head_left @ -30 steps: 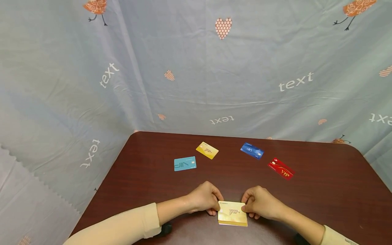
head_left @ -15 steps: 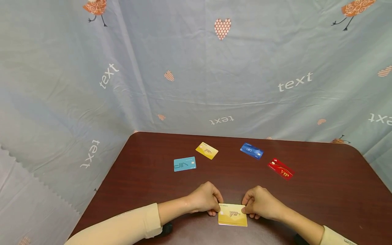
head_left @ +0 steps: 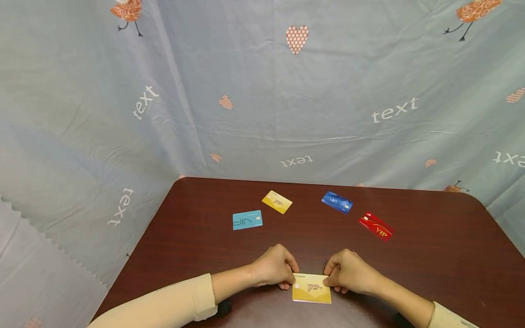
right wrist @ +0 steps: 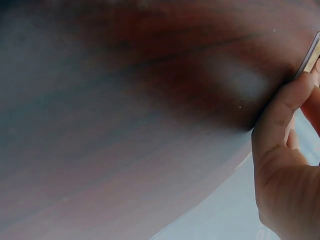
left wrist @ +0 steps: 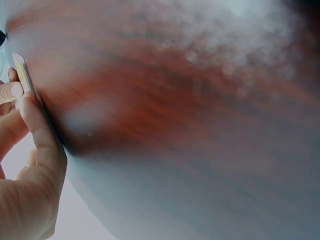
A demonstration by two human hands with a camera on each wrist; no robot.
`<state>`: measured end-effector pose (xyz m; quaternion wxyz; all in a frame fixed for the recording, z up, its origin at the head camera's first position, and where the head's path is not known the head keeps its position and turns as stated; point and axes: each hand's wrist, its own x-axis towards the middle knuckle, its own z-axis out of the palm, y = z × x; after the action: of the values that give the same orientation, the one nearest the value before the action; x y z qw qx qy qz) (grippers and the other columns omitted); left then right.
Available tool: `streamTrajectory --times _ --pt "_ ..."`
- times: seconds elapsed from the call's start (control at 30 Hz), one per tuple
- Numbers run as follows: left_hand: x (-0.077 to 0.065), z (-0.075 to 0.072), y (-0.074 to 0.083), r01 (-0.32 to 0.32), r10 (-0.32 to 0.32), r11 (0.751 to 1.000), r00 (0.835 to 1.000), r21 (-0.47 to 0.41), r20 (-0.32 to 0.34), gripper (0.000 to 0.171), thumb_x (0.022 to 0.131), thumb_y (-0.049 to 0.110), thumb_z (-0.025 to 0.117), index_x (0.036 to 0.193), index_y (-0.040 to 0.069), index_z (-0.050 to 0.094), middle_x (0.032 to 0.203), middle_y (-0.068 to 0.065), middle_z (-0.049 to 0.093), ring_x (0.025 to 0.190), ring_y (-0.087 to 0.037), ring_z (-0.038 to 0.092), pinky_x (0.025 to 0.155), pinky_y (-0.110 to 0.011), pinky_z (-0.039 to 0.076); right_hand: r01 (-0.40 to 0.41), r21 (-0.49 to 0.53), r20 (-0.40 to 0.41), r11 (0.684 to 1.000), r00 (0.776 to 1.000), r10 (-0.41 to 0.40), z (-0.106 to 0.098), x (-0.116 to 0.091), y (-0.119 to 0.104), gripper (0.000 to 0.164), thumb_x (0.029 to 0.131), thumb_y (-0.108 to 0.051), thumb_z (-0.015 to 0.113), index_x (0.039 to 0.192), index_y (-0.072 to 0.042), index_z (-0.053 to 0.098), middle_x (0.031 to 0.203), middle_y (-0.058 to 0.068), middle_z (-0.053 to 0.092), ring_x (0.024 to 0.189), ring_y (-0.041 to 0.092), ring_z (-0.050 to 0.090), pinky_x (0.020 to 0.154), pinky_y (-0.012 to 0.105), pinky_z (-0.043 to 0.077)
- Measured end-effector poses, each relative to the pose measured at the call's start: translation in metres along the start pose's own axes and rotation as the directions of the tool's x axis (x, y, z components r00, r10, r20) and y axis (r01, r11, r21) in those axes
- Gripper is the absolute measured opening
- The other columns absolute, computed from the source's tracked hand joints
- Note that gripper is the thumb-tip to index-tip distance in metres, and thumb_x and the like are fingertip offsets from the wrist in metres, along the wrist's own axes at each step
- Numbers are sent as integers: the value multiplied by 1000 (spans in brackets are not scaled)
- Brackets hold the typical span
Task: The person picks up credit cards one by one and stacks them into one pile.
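A small stack of gold cards point(head_left: 311, 295) lies at the near part of the dark wooden table, a printed gold one on top. My left hand point(head_left: 275, 266) pinches its left edge between thumb and fingers; my right hand point(head_left: 348, 272) does the same on the right edge. In the left wrist view, the stack point(left wrist: 23, 75) shows edge-on as a thin pile, with the thumb along its side. Part of the stack point(right wrist: 311, 56) also appears at the right border of the right wrist view, where the right thumb presses against it. The undersides of the cards are hidden.
Farther back on the table point(head_left: 213, 255) lie a teal VIP card point(head_left: 248, 220), a yellow card point(head_left: 277, 202), a blue VIP card point(head_left: 337, 202) and a red VIP card point(head_left: 376, 226), all apart. Behind the table hangs a grey-blue printed curtain point(head_left: 254, 127).
The top gold card has slid slightly toward the near side, so the stack's edges now line up more evenly. Both hands have kept their hold almost in place.
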<state>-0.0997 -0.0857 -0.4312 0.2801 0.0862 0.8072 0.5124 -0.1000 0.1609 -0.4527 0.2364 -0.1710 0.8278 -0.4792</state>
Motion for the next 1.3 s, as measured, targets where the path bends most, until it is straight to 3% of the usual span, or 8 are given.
streamTrajectory --times 1.07,1.3 --pt "-3 1 2 14 -14 1000 1000 16 -23 19 77 -22 71 78 -3 74 68 -12 70 45 -12 60 44 -23 53 1 9 19 1000 1000 -1 -2 -3 -4 13 86 -1 83 82 0 70 64 5 67 52 15 63 46 27 55" --pt "-3 -8 1 6 -4 998 1000 -60 28 11 81 -17 73 86 -7 74 72 -14 72 49 -14 62 47 -26 56 0 12 25 1000 1000 -1 -3 -3 -3 12 87 -2 82 85 0 71 65 6 67 54 16 63 47 27 56"
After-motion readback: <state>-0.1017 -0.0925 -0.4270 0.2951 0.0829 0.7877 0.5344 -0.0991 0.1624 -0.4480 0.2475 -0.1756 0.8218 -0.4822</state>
